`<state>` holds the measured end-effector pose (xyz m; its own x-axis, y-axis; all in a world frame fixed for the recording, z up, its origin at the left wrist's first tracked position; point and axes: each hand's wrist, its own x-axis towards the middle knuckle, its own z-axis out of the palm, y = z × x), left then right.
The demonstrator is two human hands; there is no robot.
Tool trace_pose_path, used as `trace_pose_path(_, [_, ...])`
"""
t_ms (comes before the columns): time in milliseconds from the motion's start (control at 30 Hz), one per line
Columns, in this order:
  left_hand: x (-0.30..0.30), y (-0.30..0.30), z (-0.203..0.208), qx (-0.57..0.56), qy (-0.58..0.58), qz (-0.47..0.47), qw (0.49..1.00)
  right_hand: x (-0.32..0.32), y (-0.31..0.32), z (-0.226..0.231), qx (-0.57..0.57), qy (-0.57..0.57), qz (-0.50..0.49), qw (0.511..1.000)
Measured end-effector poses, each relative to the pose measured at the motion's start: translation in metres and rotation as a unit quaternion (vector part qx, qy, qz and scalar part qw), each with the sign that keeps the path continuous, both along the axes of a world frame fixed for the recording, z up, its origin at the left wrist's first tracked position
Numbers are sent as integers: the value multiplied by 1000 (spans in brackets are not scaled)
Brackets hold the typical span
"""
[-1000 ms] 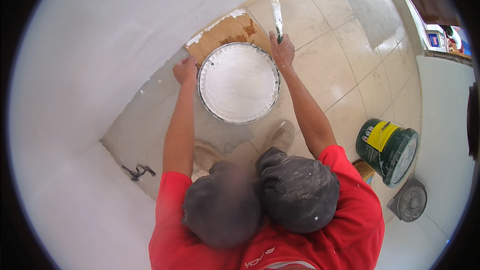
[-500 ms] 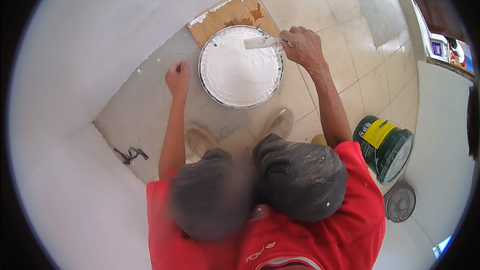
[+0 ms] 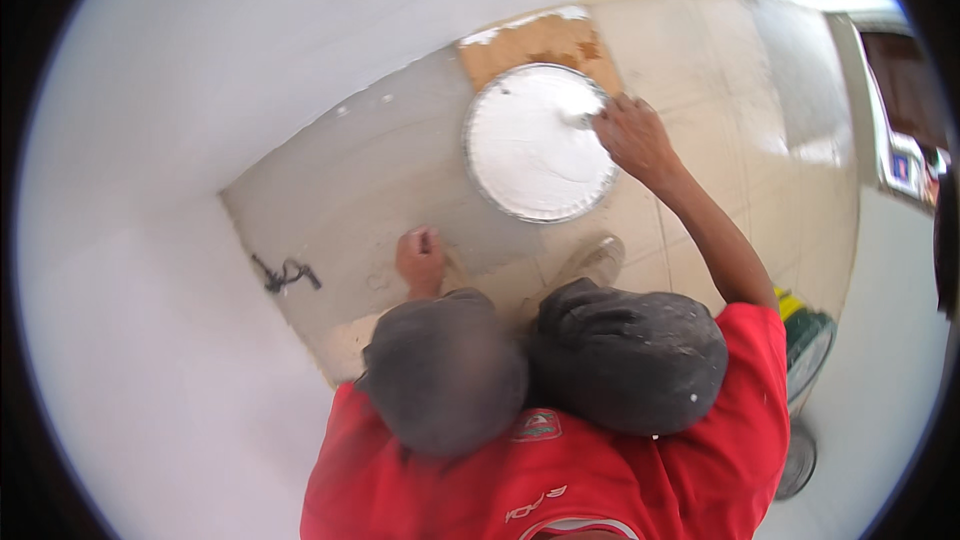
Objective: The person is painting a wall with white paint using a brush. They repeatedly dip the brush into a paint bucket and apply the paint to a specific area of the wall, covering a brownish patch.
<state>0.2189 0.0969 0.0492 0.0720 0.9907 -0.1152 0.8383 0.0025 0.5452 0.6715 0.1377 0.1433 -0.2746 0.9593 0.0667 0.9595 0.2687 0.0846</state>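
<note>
Paintbrush (image 3: pixel 579 121) | right hand (image 3: pixel 632 138) closed round it | left hand (image 3: pixel 421 260) well apart, curled, nothing seen inside

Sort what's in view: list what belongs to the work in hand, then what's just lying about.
In use:
- brush, blurred, in the right hand
- white paste in the round tub
- perhaps the brown sheet at the tub's far edge

Apparently just lying about:
- black object at left, kind unclear
- green bucket at right
- dark round object near that bucket
</note>
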Motion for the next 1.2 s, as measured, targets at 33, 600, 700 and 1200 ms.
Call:
trace_pose_path(33, [5,3,0,10,-4,5,1000,-3,-7,-4,22,13,-1,1000])
trace_pose_path(600, [8,5,10,-13,10,19,1000,39,-7,17,-225,265,-310,885])
trace_pose_path(700, [17,10,21,7,14,-5,1000,41,-9,25,-207,276,-316,884])
trace_pose_path(1200, [10,9,12,-18,49,-5,999,40,-25,-26,-234,452,-300,807])
